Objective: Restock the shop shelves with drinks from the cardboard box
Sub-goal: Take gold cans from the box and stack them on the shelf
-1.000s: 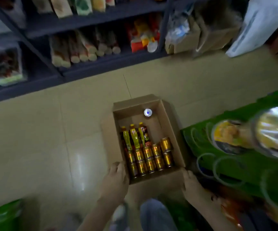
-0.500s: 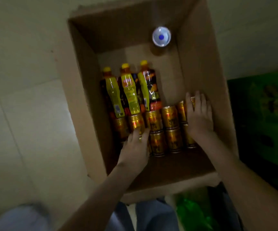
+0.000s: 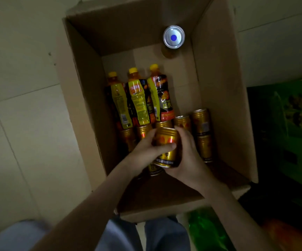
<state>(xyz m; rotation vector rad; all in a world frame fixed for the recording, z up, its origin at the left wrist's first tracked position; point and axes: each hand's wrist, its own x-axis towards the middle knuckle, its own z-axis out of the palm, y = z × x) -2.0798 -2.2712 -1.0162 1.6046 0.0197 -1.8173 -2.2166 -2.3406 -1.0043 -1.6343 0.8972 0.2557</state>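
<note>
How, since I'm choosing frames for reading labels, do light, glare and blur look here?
Head view: dim overall, with the near floor of the brown cardboard box in deep shadow; head view: the silver can top with a blue dot catches bright glare; head view: the gold metal can gripped by the left hand and right hand looks fairly sharp, but its print is unreadable.

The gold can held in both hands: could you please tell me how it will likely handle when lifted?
The gold can looks like rigid metal, so it should keep its shape under the left hand and right hand gripping it. Its glossy wall may be slightly slippery. Being round, it would probably roll if laid on its side.
</note>
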